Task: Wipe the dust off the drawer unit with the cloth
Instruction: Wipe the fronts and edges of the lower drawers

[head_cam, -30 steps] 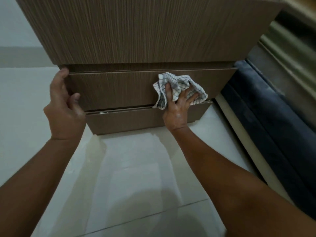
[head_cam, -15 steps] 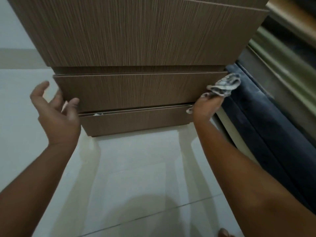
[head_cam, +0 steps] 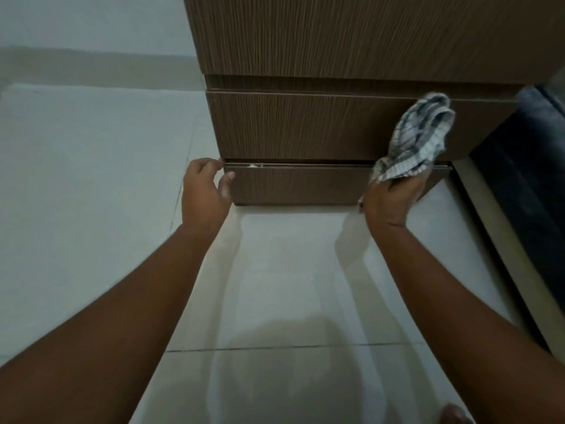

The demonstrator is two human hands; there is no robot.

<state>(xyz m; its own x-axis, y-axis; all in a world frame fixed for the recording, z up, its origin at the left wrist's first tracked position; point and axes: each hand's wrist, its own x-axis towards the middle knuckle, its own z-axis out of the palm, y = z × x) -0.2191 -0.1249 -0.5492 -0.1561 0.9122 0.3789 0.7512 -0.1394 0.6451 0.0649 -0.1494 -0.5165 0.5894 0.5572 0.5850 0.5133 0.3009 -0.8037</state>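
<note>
Down by the foot of the drawer unit (head_cam: 305,127), my right hand (head_cam: 394,200) is clenching its grip around the cloth (head_cam: 415,139), a checked grey-and-white rag that is bunching up out of my fist and standing above it, in front of the right end of the middle drawer front (head_cam: 290,130). I cannot tell whether the cloth is touching the wood there or just hanging in front of it. My fist itself is sitting low, before the right end of the bottom drawer front (head_cam: 299,185).

My left hand (head_cam: 204,191) is holding nothing; its grip is loosely curled and released, with the fingertips (head_cam: 218,163) lying at the left corner of the unit, right at the narrow gap between the middle and bottom drawers. A small pale fleck (head_cam: 253,165) is showing in that gap just beside my fingers.

I am seeing the drawer fronts as brown wood grain with fine vertical streaks, and I am finding no brand, label or writing readable on the unit or on the cloth.

Beyond the hands, the unit is standing on a pale tiled floor (head_cam: 91,179) that is reflecting my forearms. To the right of the unit a dark blue padded thing (head_cam: 526,185) is lying along the floor.
</note>
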